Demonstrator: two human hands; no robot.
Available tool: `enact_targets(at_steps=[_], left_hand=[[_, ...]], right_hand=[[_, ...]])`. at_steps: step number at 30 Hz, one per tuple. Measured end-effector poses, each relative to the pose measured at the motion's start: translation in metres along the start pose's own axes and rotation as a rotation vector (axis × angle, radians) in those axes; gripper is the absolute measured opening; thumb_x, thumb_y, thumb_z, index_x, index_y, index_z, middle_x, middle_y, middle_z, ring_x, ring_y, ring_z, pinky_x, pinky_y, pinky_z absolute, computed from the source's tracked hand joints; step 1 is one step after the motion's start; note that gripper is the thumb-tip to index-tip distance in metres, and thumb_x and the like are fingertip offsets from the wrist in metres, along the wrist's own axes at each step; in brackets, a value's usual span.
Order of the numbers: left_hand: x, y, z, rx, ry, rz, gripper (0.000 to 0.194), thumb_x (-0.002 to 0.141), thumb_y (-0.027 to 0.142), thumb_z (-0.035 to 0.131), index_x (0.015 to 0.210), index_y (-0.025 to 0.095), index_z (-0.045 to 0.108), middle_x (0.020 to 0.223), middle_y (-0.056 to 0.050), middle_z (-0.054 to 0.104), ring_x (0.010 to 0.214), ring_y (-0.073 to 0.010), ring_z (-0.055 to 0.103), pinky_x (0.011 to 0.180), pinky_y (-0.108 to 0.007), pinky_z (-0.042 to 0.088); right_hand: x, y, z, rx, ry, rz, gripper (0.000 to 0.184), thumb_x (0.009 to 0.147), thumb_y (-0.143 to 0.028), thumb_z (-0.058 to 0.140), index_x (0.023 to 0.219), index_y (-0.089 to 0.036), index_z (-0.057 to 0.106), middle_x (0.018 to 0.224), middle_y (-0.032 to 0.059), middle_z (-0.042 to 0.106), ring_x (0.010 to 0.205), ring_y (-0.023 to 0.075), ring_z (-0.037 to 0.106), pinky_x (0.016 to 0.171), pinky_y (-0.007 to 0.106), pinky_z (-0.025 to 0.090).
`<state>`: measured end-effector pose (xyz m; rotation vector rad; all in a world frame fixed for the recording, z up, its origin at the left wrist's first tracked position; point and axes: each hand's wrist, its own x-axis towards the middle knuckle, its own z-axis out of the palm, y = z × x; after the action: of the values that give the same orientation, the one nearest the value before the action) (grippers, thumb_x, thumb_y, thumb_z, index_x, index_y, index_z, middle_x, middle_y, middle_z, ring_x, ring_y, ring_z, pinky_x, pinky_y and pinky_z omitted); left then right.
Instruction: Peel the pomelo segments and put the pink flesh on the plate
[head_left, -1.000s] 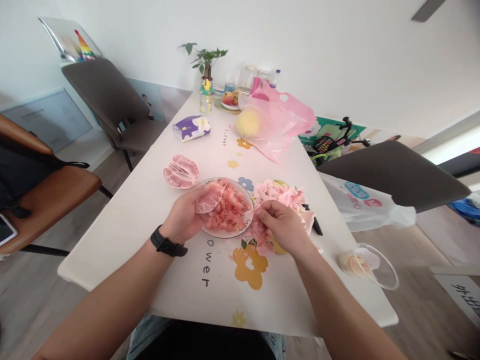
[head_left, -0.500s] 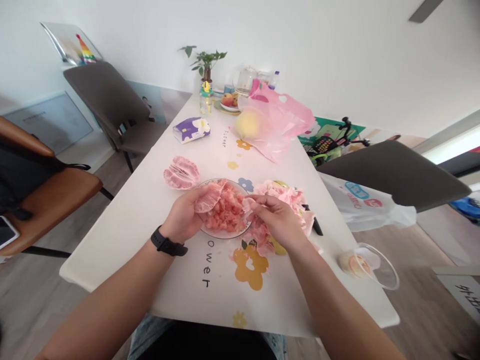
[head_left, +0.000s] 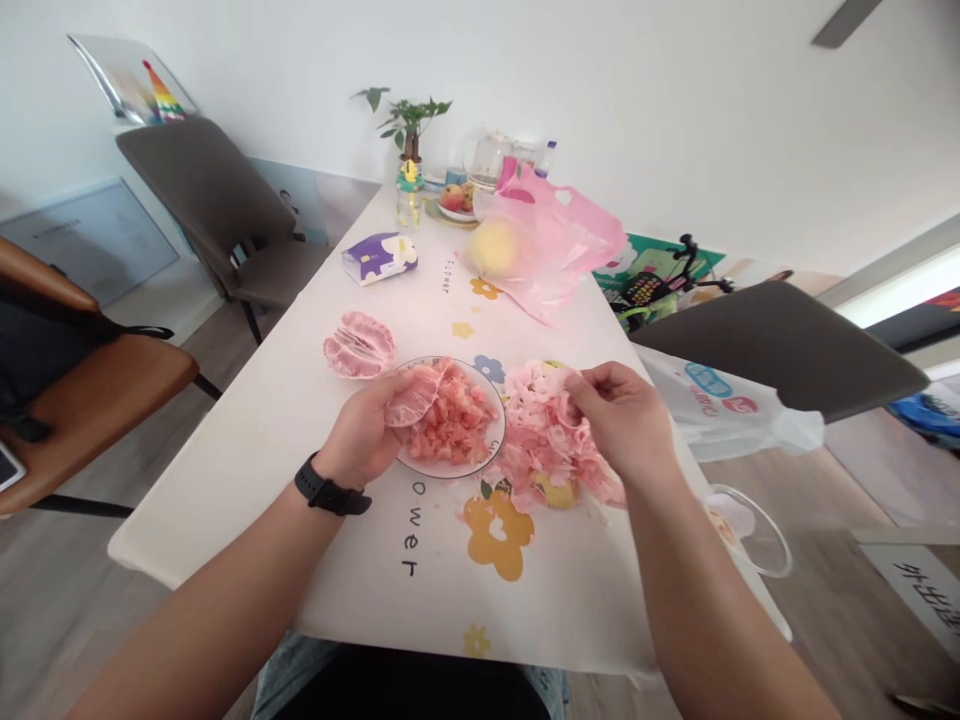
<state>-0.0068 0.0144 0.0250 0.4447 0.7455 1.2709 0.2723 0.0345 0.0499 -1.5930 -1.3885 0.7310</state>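
Left hand (head_left: 360, 430) clamped on one pink membraned citrus segment (head_left: 414, 400) over one round white dark-rimmed plate (head_left: 489, 432) of pink pulp (head_left: 454, 420). Right hand (head_left: 628, 418), apart, over one pale-pink peel heap (head_left: 536, 440); cannot tell whether holding anything. One peeled pink citrus chunk (head_left: 349, 345) on white worktop (head_left: 240, 440).

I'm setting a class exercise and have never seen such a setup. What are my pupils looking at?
No machine here: a camera worn on a person's head looks forward and down at their bare hands. The left hand holds a pink fruit segment beside loose pulp on a plate. The right hand is at a heap of pink scraps; whether it grips anything is unclear. Also on the table: a larger peeled fruit piece, a purple-and-white packet and a pink bag.
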Motion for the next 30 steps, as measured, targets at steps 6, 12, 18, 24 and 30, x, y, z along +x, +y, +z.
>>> enact_targets(at_steps=[6,12,18,24,30], left_hand=[[0.001,-0.002,-0.004,-0.001,0.006,-0.010,0.013,0.089,0.022,0.076,0.089,0.010,0.081,0.082,-0.007,0.076,0.069,-0.0148,0.067,0.065,-0.026,0.057],[0.002,-0.004,-0.004,0.009,0.026,0.003,0.014,0.087,0.021,0.077,0.091,0.009,0.082,0.084,-0.008,0.077,0.071,-0.0152,0.067,0.066,-0.025,0.057],[0.002,-0.003,-0.005,0.015,0.027,-0.013,0.013,0.088,0.021,0.075,0.090,0.010,0.082,0.081,-0.006,0.076,0.071,-0.0154,0.067,0.064,-0.026,0.057],[0.001,-0.003,-0.004,0.036,0.020,0.014,0.012,0.085,0.023,0.080,0.088,0.012,0.081,0.082,-0.007,0.077,0.072,-0.0163,0.069,0.069,-0.027,0.055],[0.000,-0.003,-0.003,0.056,0.002,0.012,0.013,0.084,0.025,0.081,0.087,0.012,0.080,0.087,-0.006,0.077,0.075,-0.0154,0.068,0.071,-0.027,0.055]], right_hand=[[0.008,0.013,-0.032,-0.074,-0.078,0.049,0.033,0.084,-0.051,0.075,0.075,-0.025,0.056,0.056,-0.0012,0.064,0.049,0.0151,0.055,0.048,0.029,0.040],[0.010,0.024,-0.038,-0.422,-0.155,-0.042,0.019,0.081,-0.042,0.069,0.085,-0.024,0.070,0.073,0.0022,0.074,0.060,0.0179,0.063,0.056,0.031,0.046],[0.011,0.026,-0.044,-0.600,-0.129,-0.206,0.019,0.086,-0.035,0.061,0.091,-0.026,0.077,0.097,0.0089,0.079,0.078,0.0251,0.070,0.070,0.039,0.052],[0.007,0.024,-0.048,-0.565,-0.074,-0.179,0.016,0.087,-0.038,0.065,0.084,-0.027,0.076,0.090,0.0068,0.077,0.077,0.0251,0.070,0.071,0.039,0.052],[0.005,0.022,-0.049,-0.622,-0.099,-0.144,0.027,0.091,-0.041,0.064,0.069,-0.026,0.070,0.074,0.0054,0.074,0.069,0.0240,0.066,0.065,0.037,0.047]])
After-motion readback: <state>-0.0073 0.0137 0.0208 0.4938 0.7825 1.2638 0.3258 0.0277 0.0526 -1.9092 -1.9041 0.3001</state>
